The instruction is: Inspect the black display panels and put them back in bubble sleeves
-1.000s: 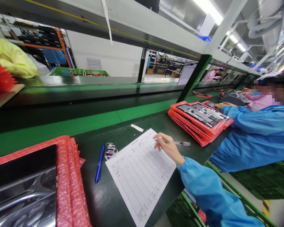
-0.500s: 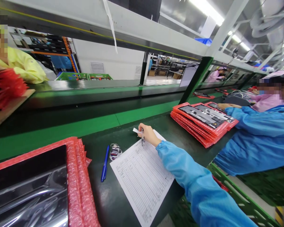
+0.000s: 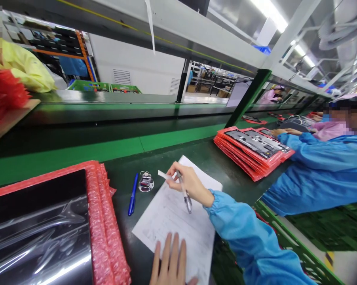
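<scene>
**Both hands on a paper form at the bench**

Head view: the right hand [image 3: 188, 183] is curled over the upper part of a white sheet [image 3: 172, 215] lying on the dark green bench [image 3: 131, 245]. Its fingers pinch a small white slip [image 3: 164, 175] at the fingertips, and a pen [image 3: 185, 192] is tucked in the same hand, its tip pointing down toward the paper. The left hand [image 3: 170, 263] lies flat and open on the near edge of the sheet, fingers stretched out, holding nothing. Just left of the sheet lie a blue pen [image 3: 133, 194] and a small metal clicker [image 3: 145, 182]. Further left sits a stack of red bubble-wrap bags [image 3: 103, 225] with a dark panel on top. Well apart to the right, a co-worker's blue sleeve [image 3: 321, 158] reaches a second red stack [image 3: 249, 154].
</scene>
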`<action>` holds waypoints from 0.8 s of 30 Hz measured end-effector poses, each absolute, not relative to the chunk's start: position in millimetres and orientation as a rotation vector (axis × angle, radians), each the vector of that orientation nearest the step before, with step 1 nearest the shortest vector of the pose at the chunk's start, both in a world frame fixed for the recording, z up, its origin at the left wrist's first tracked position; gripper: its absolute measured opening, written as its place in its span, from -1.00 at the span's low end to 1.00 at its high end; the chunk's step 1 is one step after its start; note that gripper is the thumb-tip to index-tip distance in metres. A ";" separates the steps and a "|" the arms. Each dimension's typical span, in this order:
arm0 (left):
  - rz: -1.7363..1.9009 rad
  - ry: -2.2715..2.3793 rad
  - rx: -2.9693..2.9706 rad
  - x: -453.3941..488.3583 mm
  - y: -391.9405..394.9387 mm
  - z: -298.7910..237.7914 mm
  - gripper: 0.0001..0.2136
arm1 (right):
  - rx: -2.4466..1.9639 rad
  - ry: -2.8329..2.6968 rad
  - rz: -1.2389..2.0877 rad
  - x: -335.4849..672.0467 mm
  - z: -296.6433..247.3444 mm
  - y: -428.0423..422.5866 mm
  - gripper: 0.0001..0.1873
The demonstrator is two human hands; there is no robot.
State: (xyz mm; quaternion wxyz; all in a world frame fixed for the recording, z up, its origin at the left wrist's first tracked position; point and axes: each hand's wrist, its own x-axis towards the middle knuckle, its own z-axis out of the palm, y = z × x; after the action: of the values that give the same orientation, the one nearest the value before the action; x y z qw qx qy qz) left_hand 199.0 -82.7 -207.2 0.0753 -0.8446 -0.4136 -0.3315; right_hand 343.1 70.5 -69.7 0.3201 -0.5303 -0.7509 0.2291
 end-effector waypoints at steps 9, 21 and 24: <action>-0.772 -1.448 -2.410 198.8 -53.9 -187.0 -0.53 | -1.473 -2.014 0.764 350.4 -90.2 30.7 -0.76; -1.279 -1.162 -2.381 208.7 -70.1 -220.0 -0.66 | -1.226 -1.498 1.193 394.7 -65.3 24.6 -0.47; -1.248 -1.047 -2.364 210.1 -68.7 -230.3 -0.68 | -1.174 -1.388 1.319 405.8 -75.7 15.8 -0.39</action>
State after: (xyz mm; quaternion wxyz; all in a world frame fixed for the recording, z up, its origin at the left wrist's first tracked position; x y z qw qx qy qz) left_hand 210.1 -68.7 -230.3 0.1348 -0.8159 -0.3612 -0.4308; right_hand 405.8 15.8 -75.7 0.4331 -0.4712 -0.5570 0.5293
